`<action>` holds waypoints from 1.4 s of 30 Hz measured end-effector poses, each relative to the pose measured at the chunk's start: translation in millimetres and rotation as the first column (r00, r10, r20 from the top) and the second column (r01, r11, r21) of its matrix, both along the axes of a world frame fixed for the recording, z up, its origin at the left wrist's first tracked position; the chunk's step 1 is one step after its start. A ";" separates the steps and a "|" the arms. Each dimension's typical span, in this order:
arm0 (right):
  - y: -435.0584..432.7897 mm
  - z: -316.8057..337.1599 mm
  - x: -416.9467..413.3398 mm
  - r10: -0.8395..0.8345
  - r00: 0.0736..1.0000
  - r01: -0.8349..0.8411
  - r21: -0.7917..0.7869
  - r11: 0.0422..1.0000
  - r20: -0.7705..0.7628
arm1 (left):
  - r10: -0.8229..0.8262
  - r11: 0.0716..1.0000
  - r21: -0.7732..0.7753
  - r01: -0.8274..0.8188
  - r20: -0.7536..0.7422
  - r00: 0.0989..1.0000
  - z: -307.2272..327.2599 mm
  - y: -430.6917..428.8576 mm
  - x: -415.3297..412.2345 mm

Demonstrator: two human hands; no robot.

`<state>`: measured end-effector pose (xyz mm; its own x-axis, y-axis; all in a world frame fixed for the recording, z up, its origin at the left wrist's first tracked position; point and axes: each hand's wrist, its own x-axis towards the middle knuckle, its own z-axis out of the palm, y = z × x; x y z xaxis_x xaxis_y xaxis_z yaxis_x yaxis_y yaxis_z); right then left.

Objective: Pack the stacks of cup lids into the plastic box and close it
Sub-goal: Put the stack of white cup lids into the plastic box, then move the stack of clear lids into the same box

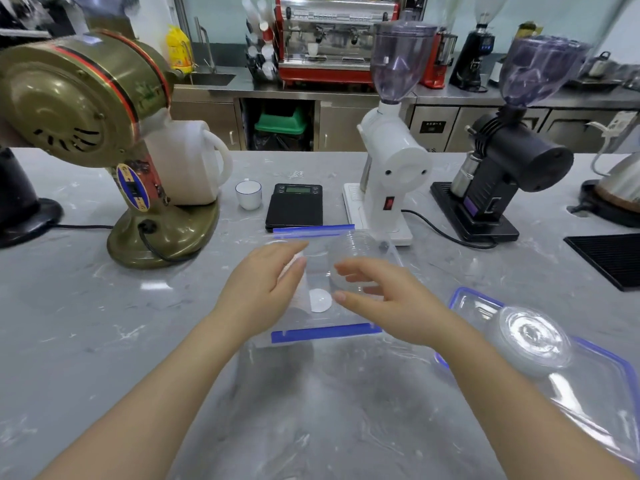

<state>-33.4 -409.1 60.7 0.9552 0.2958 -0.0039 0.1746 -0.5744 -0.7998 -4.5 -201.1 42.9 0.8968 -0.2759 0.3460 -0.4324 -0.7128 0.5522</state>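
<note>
A clear plastic box [325, 332] with blue clips on its near and far sides stands on the counter in front of me. Inside it, a stack of clear cup lids [351, 252] lies toward the right, and a small white domed lid [320, 300] rests on the bottom. My left hand [266, 289] hovers over the box's left part with its fingers spread, and something whitish shows under its fingertips. My right hand [384, 301] is over the right part, fingers apart beside the clear stack. The box's blue-rimmed cover [595, 386] lies at the right with another stack of clear lids [531, 339] on it.
Behind the box are a black scale [294, 206], a white cup [248, 194], a white grinder [388, 174] and a black grinder [498, 181] with trailing cables. An olive-green machine [104, 133] stands at the left, a black mat [613, 258] at the right.
</note>
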 end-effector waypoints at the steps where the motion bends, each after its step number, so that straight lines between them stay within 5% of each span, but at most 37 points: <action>1: -10.2 1.0 -7.0 -0.024 0.999 0.023 0.025 0.999 0.022 | -0.033 0.999 -0.002 0.033 0.003 0.999 2.5 -8.0 -5.0; 7: -73.6 -1.6 -42.0 -0.221 0.968 0.206 0.131 0.970 0.117 | -0.134 0.987 -0.094 0.131 -0.028 0.991 5.5 -65.9 -25.3; 15: -154.6 -24.8 -76.5 -0.513 0.832 0.507 0.086 0.858 0.209 | -0.310 0.948 -0.123 0.292 -0.170 0.935 -12.1 -151.0 -38.6; 22: -207.4 -51.8 -78.8 -0.640 0.763 0.640 0.036 0.768 0.092 | -0.394 0.916 0.001 0.401 -0.186 0.900 -26.8 -224.2 -37.7; 30: -232.1 -73.5 -67.9 -0.720 0.678 0.721 -0.056 0.691 -0.147 | -0.381 0.924 -0.146 0.355 -0.448 0.808 -59.9 -266.6 -27.5; 38: -237.8 -69.8 -57.7 -0.681 0.715 0.664 -0.150 0.732 -0.158 | -0.332 0.943 -0.204 0.262 -0.561 0.759 -60.9 -280.1 -19.0; 42: -241.0 -70.0 -53.6 -0.667 0.710 0.674 -0.058 0.737 -0.227 | -0.328 0.944 -0.212 0.251 -0.572 0.752 -61.3 -279.3 -16.4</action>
